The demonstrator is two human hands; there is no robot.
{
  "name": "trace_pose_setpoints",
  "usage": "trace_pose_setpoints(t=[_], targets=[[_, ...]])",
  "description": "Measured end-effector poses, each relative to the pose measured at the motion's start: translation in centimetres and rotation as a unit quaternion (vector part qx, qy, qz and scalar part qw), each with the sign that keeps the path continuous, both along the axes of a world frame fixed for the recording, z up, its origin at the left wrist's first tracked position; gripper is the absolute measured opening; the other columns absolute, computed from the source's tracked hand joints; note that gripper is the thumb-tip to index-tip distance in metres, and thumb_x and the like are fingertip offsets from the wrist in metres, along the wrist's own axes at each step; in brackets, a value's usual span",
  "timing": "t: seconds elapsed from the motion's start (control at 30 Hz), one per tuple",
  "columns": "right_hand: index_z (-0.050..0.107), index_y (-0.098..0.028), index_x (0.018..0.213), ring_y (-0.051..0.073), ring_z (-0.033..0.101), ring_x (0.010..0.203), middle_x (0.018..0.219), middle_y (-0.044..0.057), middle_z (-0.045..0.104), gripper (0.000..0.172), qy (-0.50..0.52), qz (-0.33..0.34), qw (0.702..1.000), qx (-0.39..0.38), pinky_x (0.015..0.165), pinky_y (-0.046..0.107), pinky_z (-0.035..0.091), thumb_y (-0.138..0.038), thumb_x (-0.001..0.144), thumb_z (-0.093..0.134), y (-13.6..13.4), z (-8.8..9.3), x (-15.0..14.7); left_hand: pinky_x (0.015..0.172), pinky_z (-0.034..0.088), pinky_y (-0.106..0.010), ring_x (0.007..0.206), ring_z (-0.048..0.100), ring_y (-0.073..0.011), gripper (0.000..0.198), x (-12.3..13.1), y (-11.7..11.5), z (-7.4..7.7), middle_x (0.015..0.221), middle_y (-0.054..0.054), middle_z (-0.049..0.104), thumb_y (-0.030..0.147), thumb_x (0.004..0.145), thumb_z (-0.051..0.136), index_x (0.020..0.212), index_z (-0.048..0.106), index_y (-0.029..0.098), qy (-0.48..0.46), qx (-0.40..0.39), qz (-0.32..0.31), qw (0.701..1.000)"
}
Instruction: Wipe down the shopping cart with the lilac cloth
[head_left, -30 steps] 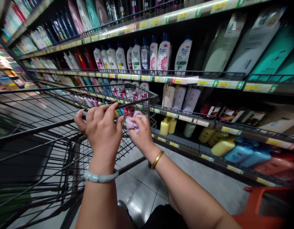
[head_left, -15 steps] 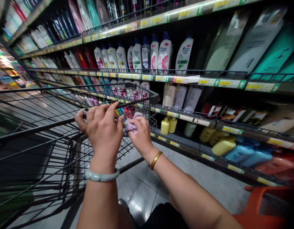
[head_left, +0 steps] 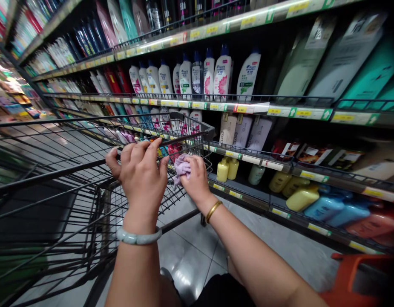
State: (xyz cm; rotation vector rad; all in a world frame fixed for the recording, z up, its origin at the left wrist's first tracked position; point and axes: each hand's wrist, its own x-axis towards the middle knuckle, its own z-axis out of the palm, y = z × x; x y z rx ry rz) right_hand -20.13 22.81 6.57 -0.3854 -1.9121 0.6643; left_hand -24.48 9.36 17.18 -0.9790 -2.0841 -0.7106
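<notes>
My left hand [head_left: 141, 179], with a pale jade bangle [head_left: 139, 237] at the wrist, rests on the top rim of a black wire shopping cart [head_left: 56, 170]. Its fingers are bent apart over the rim, and nothing shows within them. Just to the right, my right hand [head_left: 197, 181] pinches a crumpled lilac cloth [head_left: 182, 169] by the cart's side. A gold bracelet [head_left: 213, 212] circles the right wrist. The cloth lies close to the left thumb without touching it.
Shelves of bottles run along the right and back, with white blue-capped bottles [head_left: 221, 74] in the middle and yellow bottles [head_left: 222, 169] lower down. An orange plastic object [head_left: 346, 273] stands at the lower right on the grey tiled floor [head_left: 187, 256].
My right hand has moved slightly right and down with the cloth, widening the gap to my left hand. More of the cloth shows. The whole view has shifted a little.
</notes>
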Motion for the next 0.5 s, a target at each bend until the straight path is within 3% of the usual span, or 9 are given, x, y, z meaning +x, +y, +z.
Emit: trace_pose_setpoints(t=[0.07,0.13,0.23,0.33,0.4,0.5], targets=[[0.066,-0.02,0.115,0.026,0.056,0.123,0.125,0.012,0.059,0.037,-0.03,0.005,1.0,0.0,0.112,0.043,0.05,-0.01,0.079,0.066,-1.0,-0.6,-0.1,0.124,0.016,-0.061,0.137,0.05,-0.0354,0.045,-0.1,0.0,-0.1,0.138,-0.01,0.065,0.044,0.099,0.052,0.143,0.061,0.038,0.006,-0.002,-0.001,1.0],[0.067,-0.02,0.108,0.025,0.058,0.118,0.12,0.011,0.061,0.03,-0.033,0.035,0.999,0.009,0.107,0.042,0.052,-0.011,0.08,0.066,-1.9,-0.2,0.2,0.123,0.017,-0.063,0.136,0.05,-0.0361,0.045,-0.2,0.0,-0.1,0.137,-0.011,0.066,0.042,0.098,0.054,0.142,0.062,0.037,0.016,0.001,0.0,1.0],[0.067,-0.021,0.107,0.023,0.058,0.119,0.117,0.009,0.061,0.031,0.022,0.078,0.996,0.031,0.107,0.039,0.052,-0.008,0.079,0.064,-2.5,2.2,1.0,0.121,0.019,-0.062,0.131,0.052,-0.0358,0.041,-0.3,0.2,-0.3,0.131,-0.012,0.069,0.041,0.098,0.056,0.138,0.065,0.032,0.037,0.026,-0.003,0.999],[0.066,-0.021,0.116,0.025,0.053,0.129,0.126,0.011,0.058,0.039,0.079,0.049,0.994,0.052,0.116,0.042,0.046,-0.008,0.08,0.062,-2.0,4.2,1.5,0.12,0.02,-0.059,0.129,0.054,-0.0341,0.038,-0.3,0.4,-0.4,0.128,-0.012,0.07,0.039,0.101,0.054,0.133,0.068,0.027,0.049,0.037,0.0,0.998],[0.066,-0.02,0.121,0.027,0.05,0.132,0.132,0.013,0.057,0.043,0.058,0.022,0.997,0.049,0.117,0.045,0.044,-0.007,0.08,0.061,-1.6,3.9,1.2,0.121,0.02,-0.058,0.129,0.054,-0.0337,0.038,-0.3,0.4,-0.4,0.129,-0.012,0.07,0.038,0.101,0.053,0.134,0.068,0.025,0.051,0.029,0.005,0.998],[0.068,-0.02,0.119,0.029,0.05,0.125,0.132,0.013,0.059,0.04,-0.039,0.017,0.997,0.059,0.112,0.046,0.046,-0.007,0.081,0.062,-1.9,1.5,0.2,0.121,0.019,-0.057,0.13,0.054,-0.034,0.041,-0.5,0.4,-0.4,0.131,-0.012,0.07,0.039,0.1,0.057,0.136,0.068,0.024,0.057,0.021,0.011,0.998]])
